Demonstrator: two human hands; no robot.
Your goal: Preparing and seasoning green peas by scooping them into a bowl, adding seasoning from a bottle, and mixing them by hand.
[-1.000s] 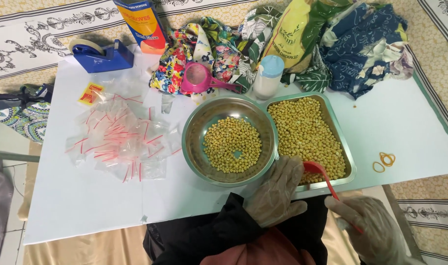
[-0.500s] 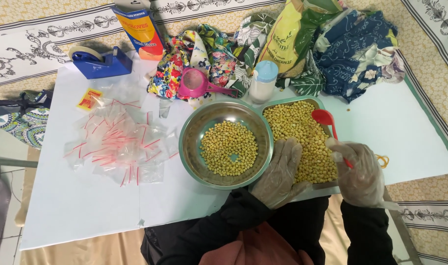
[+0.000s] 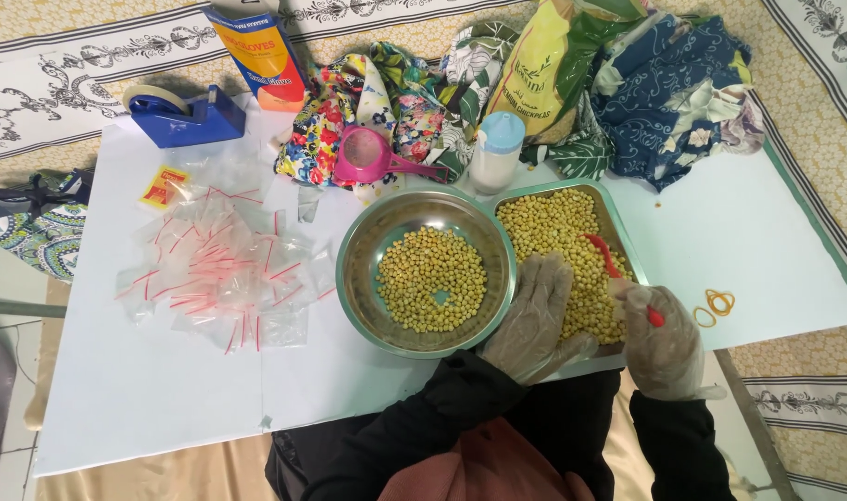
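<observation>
Red spoon (image 3: 612, 266), held by the gloved right hand (image 3: 662, 339), dips into the tray of chickpeas (image 3: 572, 264) at 3 o'clock; left hand (image 3: 535, 317), fingers loosely spread, rests on the tray beside the round bowl (image 3: 427, 271) on the worktop (image 3: 145, 390).

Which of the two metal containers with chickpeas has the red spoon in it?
The rectangular metal tray, right of the round metal bowl. The right hand holds the red spoon in its chickpeas; the bowl holds only chickpeas.

Yellow chickpeas (image 3: 433, 281) fill a shiny silver bowl (image 3: 363, 255) and a silver tray (image 3: 620, 232); the spoon (image 3: 602, 253) is red, the funnel (image 3: 363, 153) pink, the tape holder (image 3: 187, 121) blue, the cloth (image 3: 669, 88) dark blue with flowers
</observation>
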